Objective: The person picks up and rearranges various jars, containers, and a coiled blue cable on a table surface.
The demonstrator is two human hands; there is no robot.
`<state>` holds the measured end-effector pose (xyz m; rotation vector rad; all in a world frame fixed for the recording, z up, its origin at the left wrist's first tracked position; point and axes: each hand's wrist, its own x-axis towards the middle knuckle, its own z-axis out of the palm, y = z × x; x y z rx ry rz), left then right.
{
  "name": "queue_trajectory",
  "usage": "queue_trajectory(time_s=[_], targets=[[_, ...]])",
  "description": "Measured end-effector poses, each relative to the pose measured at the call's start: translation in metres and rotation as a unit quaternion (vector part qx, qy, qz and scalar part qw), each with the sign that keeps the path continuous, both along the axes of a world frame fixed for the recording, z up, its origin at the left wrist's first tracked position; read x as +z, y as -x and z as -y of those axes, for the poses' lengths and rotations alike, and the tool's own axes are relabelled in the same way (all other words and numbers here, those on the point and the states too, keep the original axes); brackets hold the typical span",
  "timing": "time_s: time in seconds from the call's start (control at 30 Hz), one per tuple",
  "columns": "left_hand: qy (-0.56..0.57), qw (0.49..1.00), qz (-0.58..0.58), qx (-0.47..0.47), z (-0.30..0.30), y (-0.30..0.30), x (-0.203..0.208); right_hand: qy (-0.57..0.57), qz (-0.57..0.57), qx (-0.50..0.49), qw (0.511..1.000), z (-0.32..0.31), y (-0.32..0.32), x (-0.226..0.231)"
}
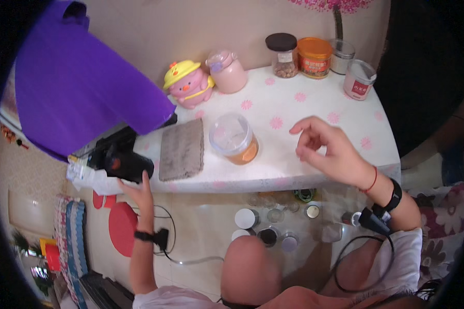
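Note:
A clear plastic jar [234, 139] with an orange label stands near the front edge of the table, between my hands. My right hand [325, 147] hovers to the right of this jar, fingers loosely curled, thumb and forefinger apart, nothing between them. At the table's left end my left hand [139, 194] reaches up with its fingers spread. Its fingertips are at the lower side of a black rounded object [134, 166]; its kind is unclear, and I cannot tell whether they touch. A folded grey-brown cloth [182, 150] lies between that object and the jar.
Along the back stand a pink piggy figure [189, 85], a pink bottle [227, 72], a dark-lidded jar [283, 56], an orange tub [314, 56] and a clear canister [360, 80]. Purple fabric [98, 87] covers the left end. Several jars [246, 218] stand on the floor below.

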<state>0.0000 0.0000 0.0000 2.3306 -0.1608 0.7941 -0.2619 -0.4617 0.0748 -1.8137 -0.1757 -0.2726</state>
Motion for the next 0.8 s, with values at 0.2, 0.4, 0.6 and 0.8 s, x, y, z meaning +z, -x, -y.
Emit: queue_trajectory(time_s=[0.2, 0.4, 0.6, 0.8], targets=[[-0.155, 0.915, 0.137, -0.345, 0.115, 0.060, 0.036, 0.304, 0.139, -0.206, 0.920, 0.063, -0.084, 0.063], [-0.165, 0.870, -0.013, -0.465, 0.183, 0.044, 0.058, 0.559, 0.165, -0.345, 0.736, 0.121, -0.186, 0.070], [-0.126, 0.883, -0.019, -0.453, 0.174, 0.039, 0.039, 0.552, -0.084, -0.350, 0.752, 0.110, -0.220, 0.068], [-0.086, 0.880, -0.019, -0.466, 0.172, 0.040, 0.044, 0.481, -0.023, -0.346, 0.805, 0.099, -0.233, 0.056]])
